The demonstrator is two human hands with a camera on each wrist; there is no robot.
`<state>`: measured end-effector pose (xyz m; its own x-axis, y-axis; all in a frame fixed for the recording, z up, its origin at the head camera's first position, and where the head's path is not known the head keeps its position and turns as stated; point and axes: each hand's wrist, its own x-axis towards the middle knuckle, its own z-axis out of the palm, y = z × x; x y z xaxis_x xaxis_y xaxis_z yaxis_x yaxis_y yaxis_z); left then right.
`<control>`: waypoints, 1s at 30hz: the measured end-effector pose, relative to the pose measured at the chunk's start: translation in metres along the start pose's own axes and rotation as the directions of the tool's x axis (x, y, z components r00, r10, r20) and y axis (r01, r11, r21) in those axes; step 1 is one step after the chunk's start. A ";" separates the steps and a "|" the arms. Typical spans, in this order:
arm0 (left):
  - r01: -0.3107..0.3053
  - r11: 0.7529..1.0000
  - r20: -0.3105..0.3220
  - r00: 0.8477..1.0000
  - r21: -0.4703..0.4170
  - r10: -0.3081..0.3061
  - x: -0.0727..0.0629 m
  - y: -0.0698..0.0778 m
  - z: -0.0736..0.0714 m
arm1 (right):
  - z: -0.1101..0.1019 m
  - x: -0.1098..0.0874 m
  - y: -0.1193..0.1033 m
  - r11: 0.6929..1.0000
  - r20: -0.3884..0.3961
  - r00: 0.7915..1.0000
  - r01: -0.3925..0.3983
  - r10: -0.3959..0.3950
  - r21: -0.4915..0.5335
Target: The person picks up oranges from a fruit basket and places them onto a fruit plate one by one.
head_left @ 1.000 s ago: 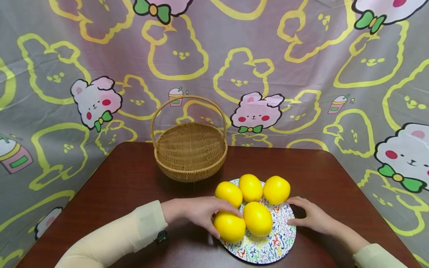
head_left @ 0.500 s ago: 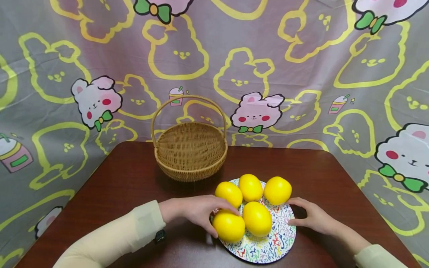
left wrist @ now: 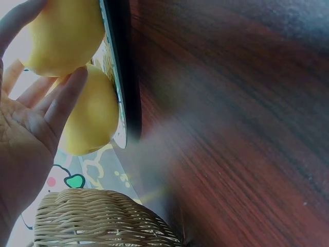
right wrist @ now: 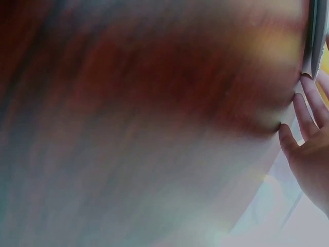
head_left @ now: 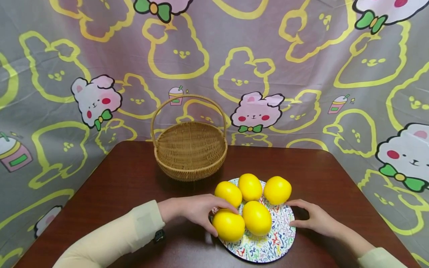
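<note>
Several plump yellow lemons sit on a round white plate (head_left: 284,230) with colourful squiggles. My left hand (head_left: 197,210) holds the near-left lemon (head_left: 229,225), thumb on the near side and fingers over the far side. In the left wrist view that hand (left wrist: 31,113) curves about a lemon (left wrist: 67,38), and its fingertips reach close to a second one (left wrist: 92,116). At the plate's right rim my right hand (head_left: 315,216) rests with thumb and fingers spread. The right wrist view shows this hand (right wrist: 313,139) with its fingers extended beside the plate's edge (right wrist: 320,38).
A wicker basket (head_left: 191,149) with a tall arched handle stands behind the plate, to the left, with nothing visible in it. All stands on a dark red-brown wooden table (head_left: 134,178). A patterned cloth (head_left: 301,44) hangs around the back and sides.
My left hand has shifted very slightly to the left, and the near-left lemon has moved a little with it. My right hand stays at the plate's rim.
</note>
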<state>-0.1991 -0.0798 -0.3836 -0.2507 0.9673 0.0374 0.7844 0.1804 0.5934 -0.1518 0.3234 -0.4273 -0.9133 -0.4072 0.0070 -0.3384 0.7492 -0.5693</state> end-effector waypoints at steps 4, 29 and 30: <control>-0.002 1.000 -0.004 1.000 0.007 0.002 0.000 0.000 -0.001 | 0.000 0.000 0.000 1.000 -0.006 1.000 0.005 -0.005 0.001; 0.046 0.999 -0.044 0.998 0.013 -0.045 -0.016 0.005 -0.016 | 0.002 0.000 0.003 1.000 -0.006 1.000 -0.004 0.004 0.004; 0.045 0.999 -0.047 0.998 0.015 -0.044 -0.017 0.005 -0.016 | 0.002 0.000 0.003 1.000 -0.007 1.000 0.000 0.000 0.001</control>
<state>-0.2002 -0.0982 -0.3681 -0.3116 0.9489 0.0491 0.7807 0.2263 0.5826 -0.1524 0.3242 -0.4304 -0.9148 -0.4037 0.0130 -0.3383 0.7484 -0.5704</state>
